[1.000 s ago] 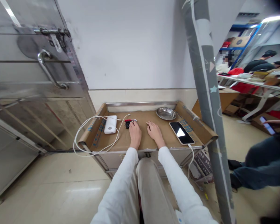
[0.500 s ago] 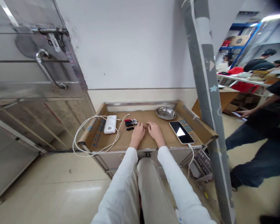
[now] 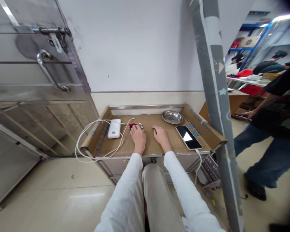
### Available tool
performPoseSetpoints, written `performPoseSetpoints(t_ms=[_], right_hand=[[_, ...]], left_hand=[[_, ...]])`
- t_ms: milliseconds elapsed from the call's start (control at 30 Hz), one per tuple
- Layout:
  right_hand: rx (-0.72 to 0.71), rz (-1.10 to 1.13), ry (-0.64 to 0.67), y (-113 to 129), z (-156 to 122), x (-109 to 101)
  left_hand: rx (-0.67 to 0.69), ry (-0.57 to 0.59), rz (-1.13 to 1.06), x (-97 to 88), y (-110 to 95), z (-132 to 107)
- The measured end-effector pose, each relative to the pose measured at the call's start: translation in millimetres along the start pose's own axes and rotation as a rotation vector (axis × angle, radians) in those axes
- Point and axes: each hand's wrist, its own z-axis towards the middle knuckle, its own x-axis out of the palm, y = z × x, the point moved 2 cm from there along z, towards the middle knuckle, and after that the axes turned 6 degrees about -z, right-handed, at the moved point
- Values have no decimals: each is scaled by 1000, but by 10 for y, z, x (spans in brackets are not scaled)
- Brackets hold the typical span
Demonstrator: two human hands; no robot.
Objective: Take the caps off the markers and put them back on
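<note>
My left hand (image 3: 138, 137) lies palm down on the cardboard-covered table top (image 3: 125, 146). Its fingertips rest on a small cluster of red and black stick-shaped items (image 3: 137, 125), most of them hidden under the fingers. Whether any item is gripped does not show. My right hand (image 3: 160, 135) rests flat on the cardboard just to the right, fingers stretched out and holding nothing. Both arms wear white sleeves.
A white power bank (image 3: 114, 128) with a looped white cable (image 3: 87, 137) lies to the left. A metal bowl (image 3: 172, 117) sits at the back right, with a lit phone (image 3: 188, 137) in front of it. A grey padded pole (image 3: 215, 96) stands to the right. A person (image 3: 273, 129) walks past beyond the pole.
My left hand has moved left and forward, back onto the small red and black items. The right hand stayed put. The person on the right has stepped further across.
</note>
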Motion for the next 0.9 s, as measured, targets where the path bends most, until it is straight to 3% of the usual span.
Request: performPoseSetpoints(t_ms=[67,133,333,433,567,700,900], right_hand=[[1,-9,-1,7,0,-10],[-21,-13,1,24,4,-27],[-219,73,68,86,48,-51],[-197,57,70,50,93,-24],[-175,50,34,-16,156,12],[-157,94,-6,-48,190,10],[-141,167,-23,-58,185,0]], left_hand=[[-83,-30,42,-6,33,-30],[-59,-12,57,23,39,-53],[328,243,-130,191,-55,-8],[359,289,-290,260,-57,70],[273,244,-567,349,-11,194],[285,136,-778,363,7,274],[294,93,-844,252,-14,248]])
